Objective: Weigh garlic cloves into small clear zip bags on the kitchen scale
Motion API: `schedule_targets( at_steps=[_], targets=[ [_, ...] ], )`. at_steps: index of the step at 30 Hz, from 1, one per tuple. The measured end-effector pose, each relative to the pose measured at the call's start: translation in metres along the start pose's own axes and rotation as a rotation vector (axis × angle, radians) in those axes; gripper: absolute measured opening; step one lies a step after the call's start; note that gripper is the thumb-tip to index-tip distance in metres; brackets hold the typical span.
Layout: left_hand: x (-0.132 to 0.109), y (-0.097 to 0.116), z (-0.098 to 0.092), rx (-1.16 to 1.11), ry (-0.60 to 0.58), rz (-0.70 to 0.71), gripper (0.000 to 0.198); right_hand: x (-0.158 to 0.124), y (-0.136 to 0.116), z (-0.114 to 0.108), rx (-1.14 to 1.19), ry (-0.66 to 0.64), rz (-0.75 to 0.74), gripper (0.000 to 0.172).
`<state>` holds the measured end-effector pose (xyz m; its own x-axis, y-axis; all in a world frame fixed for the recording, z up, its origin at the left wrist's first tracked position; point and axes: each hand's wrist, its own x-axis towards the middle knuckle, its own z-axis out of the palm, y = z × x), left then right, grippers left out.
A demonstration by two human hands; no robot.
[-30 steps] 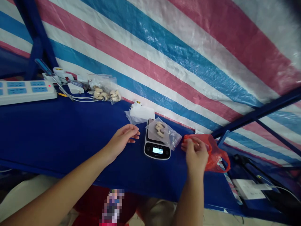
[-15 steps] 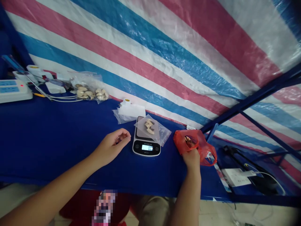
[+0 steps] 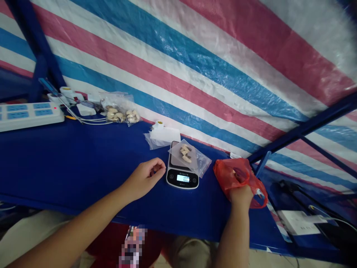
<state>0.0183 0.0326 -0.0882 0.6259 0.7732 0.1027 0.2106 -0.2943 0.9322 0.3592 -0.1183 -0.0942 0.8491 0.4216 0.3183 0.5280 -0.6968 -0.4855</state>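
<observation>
My left hand (image 3: 147,177) rests just left of a small digital scale (image 3: 182,179), fingers curled toward the thumb; what lies in them, if anything, is hidden. On the scale's plate lies a clear zip bag (image 3: 203,162) with several pale, dark-edged dried slices (image 3: 185,153) on or in it; I cannot tell which. The bag overhangs the plate's right side, and the lit display seems to read about 10.0. My right hand (image 3: 241,195) reaches into a red plastic bag (image 3: 227,173), its fingers hidden by the plastic.
Behind the scale lie flat clear bags and a white sheet (image 3: 166,134). Filled clear bags of slices (image 3: 118,113) stand at the back left, near cables and a power strip (image 3: 33,113). A striped tarp (image 3: 173,74) hangs behind the blue table (image 3: 83,160). Metal bars cross at right.
The scale's display has gone from about 0.0 to about 10.0. The view has shifted, so things sit further right. My right hand stays at the red bag, its fingers now deeper out of sight.
</observation>
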Motion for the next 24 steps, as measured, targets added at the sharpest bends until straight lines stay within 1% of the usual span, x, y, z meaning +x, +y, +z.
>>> schedule_targets(
  at_steps=[4, 9, 15, 17, 19, 21, 22, 24],
  targets=[
    [0.0, 0.002, 0.0, -0.001, -0.004, 0.001, 0.024, -0.001, -0.006, -0.007, -0.01, 0.032, 0.058, 0.05],
    [0.0, 0.001, 0.001, 0.01, -0.007, 0.011, 0.023, -0.001, -0.005, -0.007, -0.041, 0.01, 0.109, 0.055],
    [0.0, -0.002, 0.001, 0.044, -0.007, 0.031, 0.024, 0.0, -0.004, -0.009, -0.038, -0.039, 0.083, 0.048],
    [0.002, -0.001, 0.0, 0.062, 0.0, 0.041, 0.023, 0.001, -0.004, -0.009, -0.037, -0.032, 0.099, 0.049],
    [0.002, 0.004, 0.001, 0.075, 0.012, 0.053, 0.023, 0.001, -0.004, -0.006, -0.017, 0.002, 0.117, 0.048],
    [-0.005, 0.016, 0.002, 0.067, 0.029, 0.074, 0.022, 0.0, -0.004, -0.005, 0.019, 0.054, 0.129, 0.046],
    [-0.014, 0.024, 0.004, 0.049, 0.017, 0.088, 0.022, -0.001, -0.005, -0.006, 0.037, 0.08, 0.136, 0.044],
    [-0.041, 0.039, 0.01, -0.04, -0.055, 0.093, 0.022, -0.005, -0.007, -0.015, 0.062, 0.156, 0.16, 0.042]
  ],
)
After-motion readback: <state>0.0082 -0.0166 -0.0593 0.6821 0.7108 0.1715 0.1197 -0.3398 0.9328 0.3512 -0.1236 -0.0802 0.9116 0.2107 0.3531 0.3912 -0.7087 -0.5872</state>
